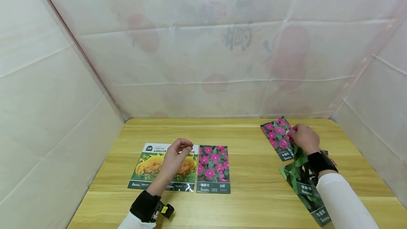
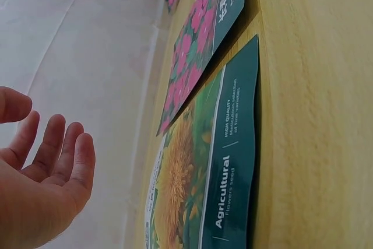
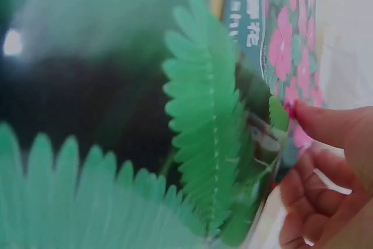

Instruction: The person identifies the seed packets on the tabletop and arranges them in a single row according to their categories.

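Observation:
My right hand [image 1: 306, 139] pinches the edge of a pink-flower seed packet [image 1: 275, 137] at the back right, thumb and fingertips at its right side. Below that wrist lie dark green-leaf seed packets [image 1: 313, 206], overlapping one another and partly hidden by the forearm. A green-leaf packet [image 3: 207, 115] fills much of the right wrist view, its edge close to the pinching fingers. Over the yellow-flower seed packets [image 1: 152, 165] hovers my left hand [image 1: 173, 154], fingers loosely bent and holding nothing. Right beside them another pink-flower packet [image 1: 213, 167] lies flat.
The wooden table [image 1: 251, 200] has white printed fabric [image 1: 197, 63] behind it and fabric walls on both sides. Bare wood shows between the left group of packets and the right one. A small camera [image 1: 166, 210] sticks out from the left wrist strap.

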A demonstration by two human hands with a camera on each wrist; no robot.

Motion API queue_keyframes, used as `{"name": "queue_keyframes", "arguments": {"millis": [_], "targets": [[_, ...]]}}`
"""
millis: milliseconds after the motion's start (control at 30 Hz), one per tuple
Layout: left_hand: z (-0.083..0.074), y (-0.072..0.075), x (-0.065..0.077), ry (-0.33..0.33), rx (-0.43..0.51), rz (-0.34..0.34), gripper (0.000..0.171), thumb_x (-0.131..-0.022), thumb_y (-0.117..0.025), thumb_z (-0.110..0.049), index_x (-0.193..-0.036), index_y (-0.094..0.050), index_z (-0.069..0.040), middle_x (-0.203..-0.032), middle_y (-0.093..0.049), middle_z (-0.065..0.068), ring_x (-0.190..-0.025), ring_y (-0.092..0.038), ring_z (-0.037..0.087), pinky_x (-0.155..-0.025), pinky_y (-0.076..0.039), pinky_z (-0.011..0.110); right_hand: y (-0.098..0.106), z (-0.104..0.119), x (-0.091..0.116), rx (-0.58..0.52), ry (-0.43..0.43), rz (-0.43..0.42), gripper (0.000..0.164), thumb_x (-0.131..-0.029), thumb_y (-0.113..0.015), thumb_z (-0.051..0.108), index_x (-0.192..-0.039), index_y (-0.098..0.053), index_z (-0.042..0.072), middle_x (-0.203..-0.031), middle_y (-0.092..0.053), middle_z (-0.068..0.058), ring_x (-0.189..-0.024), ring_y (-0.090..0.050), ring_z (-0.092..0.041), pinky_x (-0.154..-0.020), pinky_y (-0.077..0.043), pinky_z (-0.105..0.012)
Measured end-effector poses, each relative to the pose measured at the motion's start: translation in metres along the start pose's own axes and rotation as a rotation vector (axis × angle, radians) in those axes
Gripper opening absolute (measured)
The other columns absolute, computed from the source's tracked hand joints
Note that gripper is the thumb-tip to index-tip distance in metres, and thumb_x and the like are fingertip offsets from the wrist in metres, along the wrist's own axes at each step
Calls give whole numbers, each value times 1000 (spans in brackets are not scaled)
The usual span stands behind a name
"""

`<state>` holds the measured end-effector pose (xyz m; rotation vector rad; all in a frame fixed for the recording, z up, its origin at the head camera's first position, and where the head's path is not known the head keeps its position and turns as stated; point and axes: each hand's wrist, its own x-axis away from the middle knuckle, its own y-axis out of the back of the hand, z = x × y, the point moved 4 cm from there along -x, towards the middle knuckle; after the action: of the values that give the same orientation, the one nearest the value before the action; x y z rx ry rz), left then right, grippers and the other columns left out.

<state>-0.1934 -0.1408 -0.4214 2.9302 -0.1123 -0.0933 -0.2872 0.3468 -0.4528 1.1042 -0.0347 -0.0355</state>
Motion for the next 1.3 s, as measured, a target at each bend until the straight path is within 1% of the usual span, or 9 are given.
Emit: {"name": "queue_keyframes", "arguments": {"millis": [200,333,500,667,833,933,1033,1133,1300], "targets": [[0,1,1,5,20,-10,19,-107,-57,-8,-124,-62,-1,-127,-63,23,-119,-61,36,-102,-52,53,9,5,1,-113,70,-80,32,-109,-55,25,-115,-69,-3,-84,-67,-11,-64,-53,-21,-60,-34,-36],[0,1,1,12,25,-5,22,-107,-57,-10,-126,-60,0,-128,-62,23,-119,-62,34,-103,-52,50,7,-5,-6,-170,79,-101,41,-109,-55,36,-118,-68,-2,-97,-67,-17,-71,-51,-25,-66,-35,-41],[0,1,1,12,19,-8,24,-107,-58,-12,-127,-59,1,-129,-62,23,-119,-62,31,-103,-52,51,1,-21,-16,-187,79,-141,51,-104,-52,57,-114,-69,10,-101,-68,-11,-77,-55,-20,-69,-43,-39],[0,1,0,15,23,-6,22,-108,-57,-11,-127,-59,-1,-130,-61,24,-120,-62,30,-104,-52,51,16,2,-3,-278,114,-177,48,-105,-58,50,-110,-70,4,-98,-69,-18,-82,-58,-32,-71,-44,-45],[1,0,0,15,15,-7,23,-107,-58,-11,-127,-59,0,-129,-62,23,-119,-63,31,-103,-53,52,26,23,8,-315,77,-219,50,-107,-57,44,-122,-68,-2,-111,-67,-24,-100,-59,-39,-81,-47,-51],[0,0,1,8,7,-12,24,-106,-58,-11,-127,-60,0,-128,-63,23,-118,-63,32,-101,-53,54,30,31,11,-328,78,-261,51,-108,-56,42,-125,-67,-5,-113,-66,-27,-102,-59,-40,-83,-47,-46],[1,0,1,-14,0,-12,23,-106,-58,-13,-126,-60,-2,-128,-63,21,-117,-63,31,-100,-54,53,33,39,14,-367,81,-322,51,-107,-58,43,-123,-68,-4,-111,-68,-26,-97,-61,-32,-79,-47,-35],[2,-1,2,-43,-3,3,24,-108,-57,-17,-128,-59,-5,-130,-62,21,-119,-62,29,-101,-54,52,35,49,18,-424,105,-357,48,-105,-61,41,-121,-70,-4,-108,-70,-25,-90,-61,-14,-73,-46,-23],[0,-4,0,-1,42,26,24,-108,-58,-15,-128,-61,-1,-131,-61,21,-121,-60,37,-103,-51,55,26,67,25,-494,151,-316,46,-105,-63,38,-122,-70,-4,-106,-72,-23,-81,-58,8,-68,-48,-14]]}}
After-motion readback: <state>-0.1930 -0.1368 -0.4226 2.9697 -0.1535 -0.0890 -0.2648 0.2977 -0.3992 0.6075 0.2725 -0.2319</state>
